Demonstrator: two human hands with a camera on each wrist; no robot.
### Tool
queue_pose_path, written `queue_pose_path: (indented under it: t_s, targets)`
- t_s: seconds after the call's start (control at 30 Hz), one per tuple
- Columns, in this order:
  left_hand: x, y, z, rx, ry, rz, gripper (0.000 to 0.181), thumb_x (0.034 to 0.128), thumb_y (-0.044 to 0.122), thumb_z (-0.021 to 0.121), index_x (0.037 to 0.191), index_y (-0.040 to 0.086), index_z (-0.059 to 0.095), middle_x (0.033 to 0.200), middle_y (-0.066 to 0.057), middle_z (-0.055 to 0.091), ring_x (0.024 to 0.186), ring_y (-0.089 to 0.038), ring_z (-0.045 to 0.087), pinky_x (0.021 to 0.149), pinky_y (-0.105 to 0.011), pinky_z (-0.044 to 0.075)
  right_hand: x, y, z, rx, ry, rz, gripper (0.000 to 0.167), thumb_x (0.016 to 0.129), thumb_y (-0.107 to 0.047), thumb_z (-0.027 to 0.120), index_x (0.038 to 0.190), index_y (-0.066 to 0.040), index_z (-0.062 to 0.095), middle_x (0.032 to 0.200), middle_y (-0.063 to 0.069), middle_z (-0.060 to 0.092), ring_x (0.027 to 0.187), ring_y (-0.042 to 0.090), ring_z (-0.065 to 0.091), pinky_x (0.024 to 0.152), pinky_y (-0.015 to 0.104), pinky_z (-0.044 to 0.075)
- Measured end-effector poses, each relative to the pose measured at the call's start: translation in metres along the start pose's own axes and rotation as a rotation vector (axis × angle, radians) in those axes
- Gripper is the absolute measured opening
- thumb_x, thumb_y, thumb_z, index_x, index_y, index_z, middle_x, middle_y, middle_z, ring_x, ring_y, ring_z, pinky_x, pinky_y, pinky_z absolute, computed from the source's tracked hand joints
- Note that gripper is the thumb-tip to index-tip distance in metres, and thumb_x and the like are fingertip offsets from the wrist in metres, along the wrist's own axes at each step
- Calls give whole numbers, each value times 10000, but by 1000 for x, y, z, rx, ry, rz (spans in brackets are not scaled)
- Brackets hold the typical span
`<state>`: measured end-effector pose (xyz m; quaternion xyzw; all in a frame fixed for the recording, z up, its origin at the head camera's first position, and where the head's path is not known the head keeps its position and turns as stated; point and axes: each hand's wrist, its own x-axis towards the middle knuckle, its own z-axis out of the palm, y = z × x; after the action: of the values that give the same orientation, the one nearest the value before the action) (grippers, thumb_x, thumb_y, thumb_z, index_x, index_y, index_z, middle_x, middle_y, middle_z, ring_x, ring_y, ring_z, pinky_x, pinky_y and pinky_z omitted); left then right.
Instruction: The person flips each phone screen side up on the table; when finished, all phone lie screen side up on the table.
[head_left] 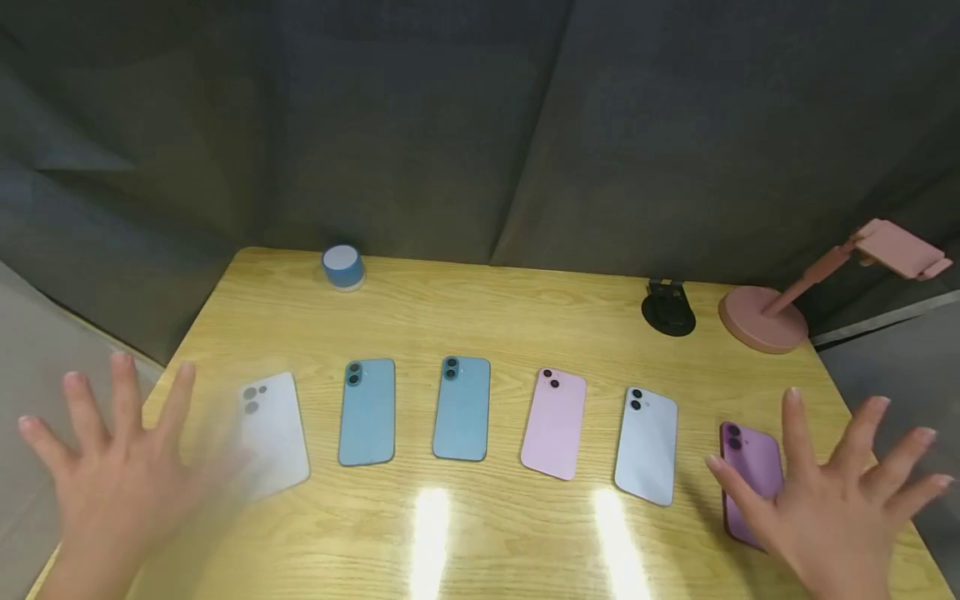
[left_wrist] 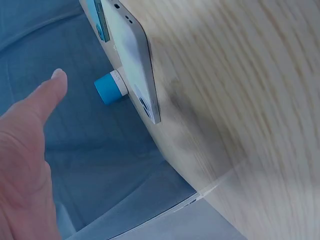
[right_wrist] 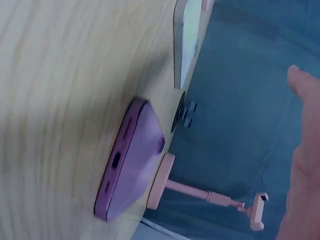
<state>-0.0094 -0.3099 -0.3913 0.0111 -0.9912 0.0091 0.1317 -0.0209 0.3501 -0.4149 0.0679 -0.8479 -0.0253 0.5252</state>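
Several smartphones lie camera side up in a loose row. At the left is a white phone [head_left: 276, 442], followed by a blue phone [head_left: 367, 412] and another blue phone [head_left: 461, 408]. A pink phone [head_left: 553, 425], a pale blue-white phone [head_left: 647, 446] and a purple phone [head_left: 753, 479] continue to the right. My left hand [head_left: 123, 479], fingers spread, hovers beside the white phone and holds nothing. Over the lower right of the purple phone, my right hand [head_left: 840, 500] is spread above the table, also without anything in it. In the right wrist view the purple phone [right_wrist: 132, 162] shows its charging-port end.
On the wooden table [head_left: 480, 312], a small blue and white cylinder [head_left: 342, 267] stands at the back left. A black folding stand [head_left: 668, 310] and a pink phone stand [head_left: 765, 321] are at the back right. Dark cloth [head_left: 420, 125] hangs behind the table.
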Motion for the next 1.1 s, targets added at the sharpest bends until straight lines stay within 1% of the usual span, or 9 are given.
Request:
queue_pose_path:
  t_s: [0.17,0.27,0.43,0.6,0.73,0.8,0.87,1.0,1.1]
  targets:
    - [1,-1,0,-19,-11,21,1124,711,522,792,1603,228,176,1614,-274,-86,1404,-588,-117,961,-793,-155,5,-19,-2,82,-87,90,872,824,-855,367,1551,-373,351,1634,-47,130,1482,355,32,1001,782,-88]
    - [0,0,0,-57,-2,31,1086,710,313,830,1592,203,207,1600,-315,4,1376,-638,26,964,-826,-76,12,-38,-6,159,-271,192,933,839,-802,438,1580,-247,319,1648,93,106,1472,435,6,1009,781,-72]
    - [2,5,3,-133,-4,13,1053,750,239,821,1595,178,196,1583,-341,49,1295,-663,188,948,-835,105,27,-88,3,365,-477,301,912,847,-410,692,1558,-14,279,1453,366,372,1288,584,352,1034,687,267]
    - [7,7,8,-241,-62,-39,1034,821,219,793,1613,179,128,1577,-355,8,1132,-718,309,801,-816,269,38,-159,37,741,-552,292,780,823,-132,784,1499,-14,414,1229,179,644,1006,355,623,790,522,527]
    - [11,15,20,-401,-219,-134,1037,887,410,741,1611,122,58,1573,-359,-35,1114,-731,321,697,-762,366,50,-214,64,1045,-722,373,647,859,-102,771,1446,-45,505,1197,65,683,909,234,635,682,386,558]
    - [15,19,24,-457,-302,-159,1062,901,517,691,1602,76,27,1568,-374,-36,1211,-715,258,773,-776,360,59,-240,72,1137,-817,402,606,876,-105,756,1432,-47,523,1209,58,675,873,232,626,656,344,547]
    - [19,21,27,-478,-346,-147,1091,900,569,663,1585,7,26,1544,-413,11,1283,-681,201,878,-778,309,66,-266,78,1200,-901,390,587,889,-123,740,1431,-51,525,1240,81,658,853,248,629,642,303,538]
    - [26,18,27,-517,-339,-104,1075,909,505,687,1553,-81,56,1481,-456,171,1327,-636,182,967,-756,246,79,-317,85,1272,-1053,346,566,912,-155,721,1436,-65,526,1296,103,632,912,216,644,688,249,524]
    - [30,13,30,-576,-372,-121,1074,913,496,688,1550,-89,51,1471,-453,208,1306,-645,216,979,-748,242,87,-355,86,1229,-1151,284,565,920,-184,722,1443,-96,528,1248,71,656,917,137,635,733,218,505]
